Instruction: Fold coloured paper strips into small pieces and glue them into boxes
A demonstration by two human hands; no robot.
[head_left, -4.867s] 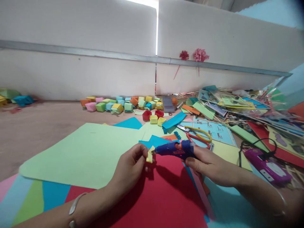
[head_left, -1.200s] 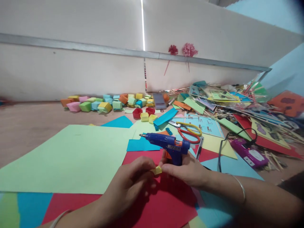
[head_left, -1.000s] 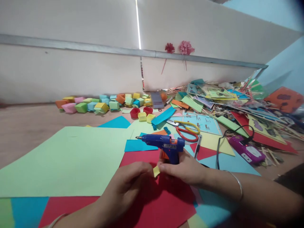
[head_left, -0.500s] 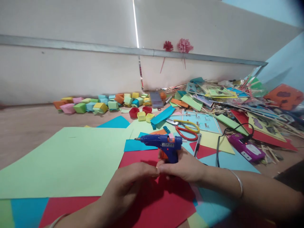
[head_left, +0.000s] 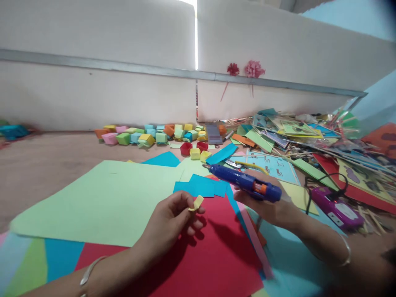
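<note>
Between the thumb and fingers of my left hand is a small folded piece of yellow paper. My right hand grips a blue hot glue gun, its metal nozzle pointing left and slightly up, apart from the yellow paper. Under both hands lies a sheet of red paper. Pieces of blue paper lie just beyond my left hand. A large light green sheet spreads out to the left. Partly hidden behind the glue gun are scissors, of which a yellow handle shows.
Small red paper cups and yellow paper cups stand ahead. Behind them sit several coloured paper boxes along the white wall. A purple power strip with a black cord lies at right, before a heap of paper crafts and sticks.
My hands have moved apart. The yellow paper now shows in my left fingers. The glue gun has turned, its nozzle tipped upward, and moved right. The view has swung left.
</note>
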